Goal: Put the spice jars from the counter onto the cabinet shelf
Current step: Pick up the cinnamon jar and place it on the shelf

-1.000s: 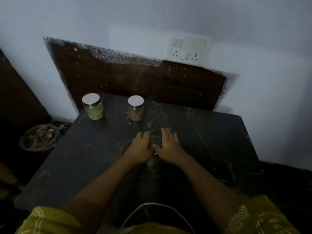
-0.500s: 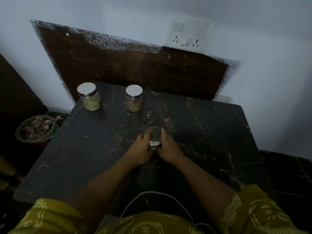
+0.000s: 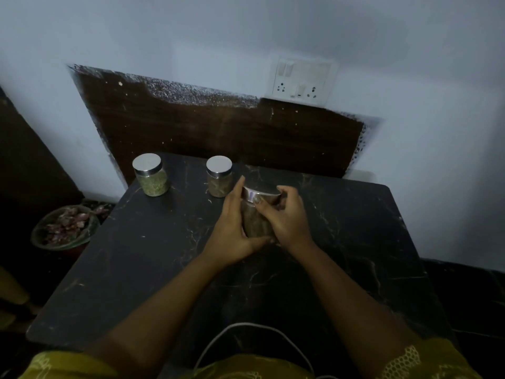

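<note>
The green-filled jar (image 3: 150,176) and the brown-filled jar (image 3: 219,178) stand untouched at the back of the table (image 3: 136,255). The third jar (image 3: 255,218), upright on the table half a second ago, is now raised and tipped, with the left hand (image 3: 232,233) cupping its side and base and the right hand (image 3: 288,218) curled round it. The first carry looks begun.
</note>
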`<control>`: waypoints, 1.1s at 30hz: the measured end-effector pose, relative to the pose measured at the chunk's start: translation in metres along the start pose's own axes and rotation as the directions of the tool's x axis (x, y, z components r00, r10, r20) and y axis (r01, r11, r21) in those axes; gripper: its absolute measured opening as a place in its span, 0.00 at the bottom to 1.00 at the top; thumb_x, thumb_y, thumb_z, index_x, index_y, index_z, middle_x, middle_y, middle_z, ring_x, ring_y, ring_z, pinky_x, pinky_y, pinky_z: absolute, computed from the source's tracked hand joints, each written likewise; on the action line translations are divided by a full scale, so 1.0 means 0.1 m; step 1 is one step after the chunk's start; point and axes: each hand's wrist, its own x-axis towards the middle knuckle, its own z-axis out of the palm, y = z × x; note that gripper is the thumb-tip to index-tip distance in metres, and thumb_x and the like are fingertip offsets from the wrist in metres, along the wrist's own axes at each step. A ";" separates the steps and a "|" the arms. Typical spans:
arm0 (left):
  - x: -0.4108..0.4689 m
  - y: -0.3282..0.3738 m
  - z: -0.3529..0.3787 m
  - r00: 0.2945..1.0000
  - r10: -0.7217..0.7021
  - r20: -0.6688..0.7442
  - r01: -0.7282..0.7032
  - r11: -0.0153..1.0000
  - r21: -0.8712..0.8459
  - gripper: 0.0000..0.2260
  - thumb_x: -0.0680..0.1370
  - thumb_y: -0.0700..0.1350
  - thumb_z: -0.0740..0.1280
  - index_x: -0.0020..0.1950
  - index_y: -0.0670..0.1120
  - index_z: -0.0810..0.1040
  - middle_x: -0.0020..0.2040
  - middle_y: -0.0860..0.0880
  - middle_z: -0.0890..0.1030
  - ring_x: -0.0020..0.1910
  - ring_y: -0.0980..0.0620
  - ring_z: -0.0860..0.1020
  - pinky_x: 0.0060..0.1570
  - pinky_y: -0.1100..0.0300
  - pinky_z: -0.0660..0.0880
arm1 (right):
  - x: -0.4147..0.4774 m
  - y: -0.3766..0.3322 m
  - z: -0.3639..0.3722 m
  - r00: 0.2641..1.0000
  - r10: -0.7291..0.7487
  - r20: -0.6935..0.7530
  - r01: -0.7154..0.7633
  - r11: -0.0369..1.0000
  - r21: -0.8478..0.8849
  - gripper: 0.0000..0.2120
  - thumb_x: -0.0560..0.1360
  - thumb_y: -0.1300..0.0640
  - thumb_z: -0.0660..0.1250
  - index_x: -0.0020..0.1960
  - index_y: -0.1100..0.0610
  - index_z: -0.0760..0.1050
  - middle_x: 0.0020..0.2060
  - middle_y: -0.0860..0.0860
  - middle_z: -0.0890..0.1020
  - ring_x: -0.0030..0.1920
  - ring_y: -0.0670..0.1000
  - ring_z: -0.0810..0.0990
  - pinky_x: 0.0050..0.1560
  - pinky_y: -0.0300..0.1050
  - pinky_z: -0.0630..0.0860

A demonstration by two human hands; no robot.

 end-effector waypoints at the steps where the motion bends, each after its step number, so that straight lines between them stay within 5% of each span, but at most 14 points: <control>1: 0.01 0.06 0.01 1.000 0.017 -0.021 -0.017 1.000 -0.007 0.54 0.62 0.55 0.76 0.75 0.59 0.40 0.75 0.52 0.54 0.70 0.60 0.60 0.61 0.68 0.63 | -0.01 -0.06 -0.02 1.000 -0.018 -0.014 0.018 1.000 -0.002 0.30 0.70 0.46 0.71 0.67 0.53 0.64 0.62 0.53 0.68 0.57 0.51 0.74 0.52 0.48 0.79; 5: 0.08 0.29 -0.03 0.995 0.054 -0.080 -0.061 0.995 -0.081 0.54 0.62 0.54 0.76 0.75 0.59 0.42 0.75 0.50 0.57 0.70 0.54 0.65 0.65 0.54 0.70 | -0.03 -0.27 -0.15 0.996 -0.083 -0.022 0.084 0.996 0.011 0.27 0.71 0.44 0.69 0.66 0.50 0.65 0.61 0.51 0.70 0.56 0.48 0.75 0.45 0.39 0.78; 9: 0.12 0.49 -0.17 0.994 0.046 -0.094 -0.072 0.955 -0.287 0.50 0.59 0.51 0.74 0.73 0.54 0.47 0.68 0.47 0.65 0.61 0.51 0.74 0.55 0.54 0.78 | -0.10 -0.40 -0.37 0.986 -0.062 0.156 0.010 0.950 0.313 0.20 0.76 0.50 0.64 0.65 0.50 0.66 0.57 0.53 0.77 0.50 0.45 0.80 0.36 0.32 0.78; 13: 0.13 0.66 -0.20 0.995 0.039 -0.087 -0.075 0.880 -0.469 0.42 0.59 0.50 0.72 0.66 0.51 0.53 0.60 0.50 0.68 0.57 0.50 0.76 0.47 0.57 0.80 | -0.18 -0.36 -0.40 0.921 -0.033 0.388 -0.148 0.892 0.427 0.25 0.69 0.40 0.66 0.63 0.43 0.68 0.61 0.53 0.77 0.57 0.53 0.80 0.55 0.53 0.79; 15: 0.15 0.69 -0.20 0.996 0.022 -0.084 -0.061 0.866 -0.497 0.39 0.59 0.51 0.70 0.64 0.51 0.54 0.59 0.51 0.69 0.56 0.52 0.76 0.47 0.58 0.80 | -0.21 -0.36 -0.39 0.895 -0.037 0.444 -0.203 0.853 0.481 0.21 0.68 0.42 0.66 0.60 0.39 0.69 0.62 0.51 0.76 0.60 0.56 0.78 0.57 0.61 0.76; 21: 0.19 0.71 -0.22 0.994 -0.037 -0.106 -0.010 0.911 -0.413 0.30 0.68 0.53 0.61 0.68 0.51 0.57 0.64 0.47 0.69 0.60 0.47 0.74 0.52 0.54 0.78 | -0.24 -0.45 -0.46 0.922 -0.127 0.365 -0.032 0.915 0.402 0.26 0.74 0.60 0.68 0.62 0.37 0.62 0.57 0.43 0.74 0.54 0.46 0.79 0.49 0.44 0.80; 24: 0.17 0.78 -0.19 0.995 0.021 -0.099 -0.055 0.934 -0.353 0.31 0.73 0.59 0.56 0.73 0.52 0.54 0.62 0.63 0.72 0.60 0.59 0.75 0.52 0.63 0.77 | -0.25 -0.50 -0.49 0.938 -0.209 0.275 0.108 0.933 0.342 0.34 0.69 0.64 0.72 0.64 0.40 0.59 0.52 0.38 0.72 0.48 0.33 0.78 0.41 0.29 0.76; 27: 0.16 0.84 -0.22 0.998 0.051 -0.021 -0.056 0.906 -0.420 0.28 0.74 0.58 0.61 0.71 0.53 0.58 0.51 0.72 0.75 0.56 0.64 0.77 0.47 0.64 0.78 | -0.28 -0.55 -0.49 0.942 -0.239 0.235 0.187 0.957 0.223 0.43 0.60 0.48 0.79 0.68 0.38 0.59 0.62 0.45 0.71 0.59 0.39 0.75 0.51 0.38 0.79; 30: 0.17 0.87 -0.26 1.000 0.025 0.018 -0.012 0.869 -0.495 0.38 0.64 0.61 0.71 0.70 0.54 0.61 0.58 0.61 0.77 0.57 0.57 0.79 0.47 0.61 0.79 | -0.29 -0.59 -0.54 0.940 -0.221 0.259 0.184 0.970 0.158 0.55 0.55 0.40 0.79 0.74 0.38 0.52 0.67 0.48 0.65 0.65 0.49 0.71 0.58 0.47 0.78; 33: 0.17 0.88 -0.28 1.000 0.009 0.017 0.002 0.830 -0.557 0.39 0.63 0.58 0.72 0.71 0.52 0.62 0.62 0.48 0.76 0.58 0.49 0.79 0.48 0.55 0.79 | -0.29 -0.64 -0.67 0.925 -0.206 0.319 0.127 0.959 0.252 0.46 0.67 0.53 0.75 0.75 0.39 0.49 0.65 0.49 0.69 0.59 0.45 0.75 0.46 0.30 0.77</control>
